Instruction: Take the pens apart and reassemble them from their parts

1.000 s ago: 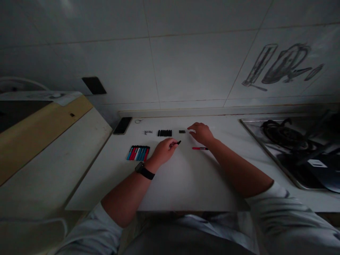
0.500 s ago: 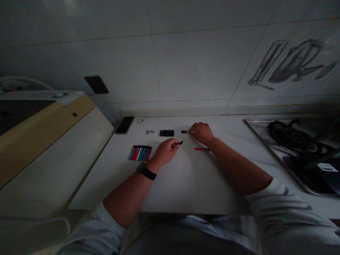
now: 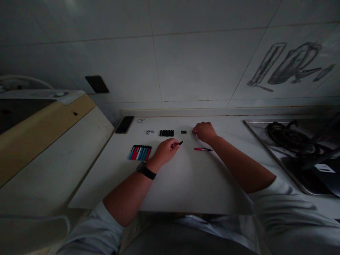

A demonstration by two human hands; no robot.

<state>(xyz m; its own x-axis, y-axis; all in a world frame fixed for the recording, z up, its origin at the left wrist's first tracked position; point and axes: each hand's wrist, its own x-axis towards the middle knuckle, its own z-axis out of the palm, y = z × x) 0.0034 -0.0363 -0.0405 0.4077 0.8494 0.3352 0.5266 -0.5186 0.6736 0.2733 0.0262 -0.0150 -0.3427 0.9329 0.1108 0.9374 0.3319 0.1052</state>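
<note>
My left hand, with a dark watch on its wrist, pinches a small black piece like a pen part, its tip poking out past the fingers. My right hand rests over the countertop at the back with curled fingers; what they hold, if anything, is hidden. Just left of it lies a small dark group of tiny pieces. Nearer to me lies a red pen body with a dark tip. A row of short black cylinders and some small metallic pieces lie further left.
Red, blue and white pen bodies with black ends lie side by side at left. A phone and a thin ring lie at the back left. A gas stove stands at right, a tiled wall behind.
My right hand has shifted slightly right, away from the small dark pieces, uncovering the dark end of the red pen. My left hand stays in place with the black piece.
</note>
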